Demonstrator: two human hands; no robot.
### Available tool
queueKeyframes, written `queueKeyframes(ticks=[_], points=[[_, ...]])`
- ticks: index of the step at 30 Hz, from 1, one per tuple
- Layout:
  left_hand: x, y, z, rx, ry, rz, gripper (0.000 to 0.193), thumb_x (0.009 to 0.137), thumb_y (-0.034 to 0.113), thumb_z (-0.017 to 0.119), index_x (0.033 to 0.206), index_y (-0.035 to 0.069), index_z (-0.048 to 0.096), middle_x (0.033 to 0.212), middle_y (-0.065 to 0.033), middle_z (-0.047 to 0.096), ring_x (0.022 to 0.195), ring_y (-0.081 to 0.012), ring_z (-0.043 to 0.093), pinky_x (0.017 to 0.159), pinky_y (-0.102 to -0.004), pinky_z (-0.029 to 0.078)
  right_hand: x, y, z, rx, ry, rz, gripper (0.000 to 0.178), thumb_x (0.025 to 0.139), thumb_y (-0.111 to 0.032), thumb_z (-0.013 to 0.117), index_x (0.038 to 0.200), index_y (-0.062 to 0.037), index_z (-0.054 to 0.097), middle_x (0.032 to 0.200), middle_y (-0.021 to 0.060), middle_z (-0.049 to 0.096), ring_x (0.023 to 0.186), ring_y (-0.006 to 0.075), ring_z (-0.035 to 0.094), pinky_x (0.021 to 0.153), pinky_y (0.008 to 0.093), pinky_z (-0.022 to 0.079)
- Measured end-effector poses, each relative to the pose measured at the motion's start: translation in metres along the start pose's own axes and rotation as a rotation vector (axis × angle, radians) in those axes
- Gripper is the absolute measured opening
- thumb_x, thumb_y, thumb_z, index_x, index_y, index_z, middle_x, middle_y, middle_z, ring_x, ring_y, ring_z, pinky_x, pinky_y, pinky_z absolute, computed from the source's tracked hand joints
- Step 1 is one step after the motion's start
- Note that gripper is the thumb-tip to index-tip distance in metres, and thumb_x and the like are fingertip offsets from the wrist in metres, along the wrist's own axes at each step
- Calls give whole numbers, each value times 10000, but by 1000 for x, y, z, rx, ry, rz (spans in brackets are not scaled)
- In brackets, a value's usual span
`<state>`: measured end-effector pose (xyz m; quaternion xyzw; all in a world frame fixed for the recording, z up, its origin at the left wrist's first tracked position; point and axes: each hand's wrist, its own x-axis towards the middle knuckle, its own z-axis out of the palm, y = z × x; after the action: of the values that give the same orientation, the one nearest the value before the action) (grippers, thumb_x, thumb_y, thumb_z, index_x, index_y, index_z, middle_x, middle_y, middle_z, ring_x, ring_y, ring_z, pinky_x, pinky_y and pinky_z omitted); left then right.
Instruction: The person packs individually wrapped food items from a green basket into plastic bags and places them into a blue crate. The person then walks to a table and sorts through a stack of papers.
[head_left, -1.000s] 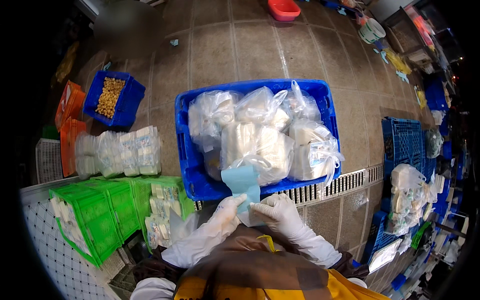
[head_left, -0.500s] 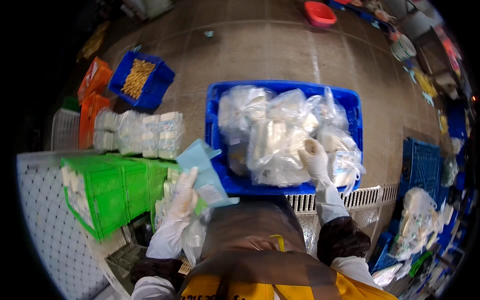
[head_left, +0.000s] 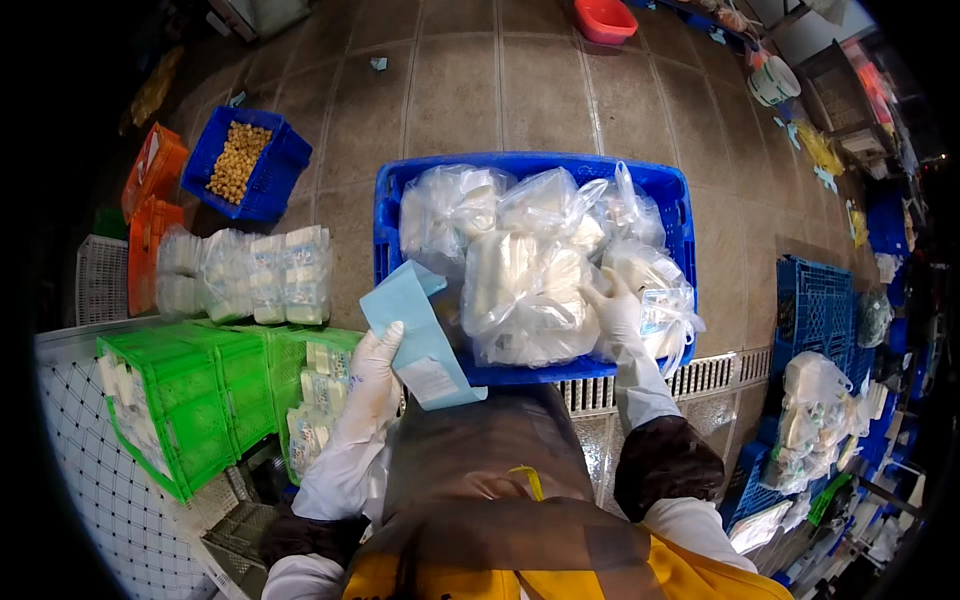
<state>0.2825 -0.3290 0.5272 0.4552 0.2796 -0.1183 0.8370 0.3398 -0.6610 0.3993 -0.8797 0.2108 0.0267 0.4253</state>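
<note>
My left hand (head_left: pixel 374 362), in a white glove, grips a light blue paper sheet (head_left: pixel 420 340) with a white label near its lower end. The sheet overlaps the left front corner of a blue crate (head_left: pixel 684 235). Clear plastic bags of pale, block-like packs fill that crate. At the front middle lies a large knotted plastic bag (head_left: pixel 530 310). My gloved right hand (head_left: pixel 618 308) is at this bag's right edge, its bent fingers closed on the plastic. Right of that hand sits another plastic bag (head_left: pixel 655 290) with printed packs inside.
Green crates (head_left: pixel 200 390) with packs stand at left, with bagged packs (head_left: pixel 290 275) behind. Farther off are a blue bin (head_left: pixel 210 180) of small yellowish pieces and orange crates (head_left: pixel 153 225). A floor drain (head_left: pixel 715 377), blue crates (head_left: pixel 815 310) and bagged packs (head_left: pixel 810 420) lie right.
The view has shifted, so the scene sits further left. The right hand's fingers have moved onto the large bag's right edge. The left hand still holds the blue sheet.
</note>
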Motion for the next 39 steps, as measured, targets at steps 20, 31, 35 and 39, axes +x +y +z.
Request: queueKeyframes(ticks=[20,31,35,39], points=[[9,-16,65,328,-41,47,260,906,131,561,1139,15,553,1057,-58,609,915,-129,561,819,-284,447,-103,-156,-20,-7,-367,-813,291,715,-139,668,1005,-146,651,793,69,579,739,271,551,645,376,423],[41,-16,17,21,258,-213,301,887,187,567,1128,11,527,1051,-112,597,925,-225,600,781,-376,517,-118,-172,-54,473,-498,-711,34,773,-123,655,790,-94,652,906,43,590,890,253,548,807,354,427],[46,13,-14,-32,239,-6,310,914,178,521,1164,-2,488,1079,-118,581,945,-244,602,826,-404,517,-42,-102,-67,832,-108,165,69,871,-90,550,892,-32,581,734,-12,546,686,88,504,685,236,436],[35,17,5,93,211,-31,321,920,168,509,1187,-7,472,1122,-117,569,984,-248,591,863,-401,503,-2,-7,-2,354,-2,147,244,808,-210,658,931,0,640,820,56,635,746,136,567,691,268,461]])
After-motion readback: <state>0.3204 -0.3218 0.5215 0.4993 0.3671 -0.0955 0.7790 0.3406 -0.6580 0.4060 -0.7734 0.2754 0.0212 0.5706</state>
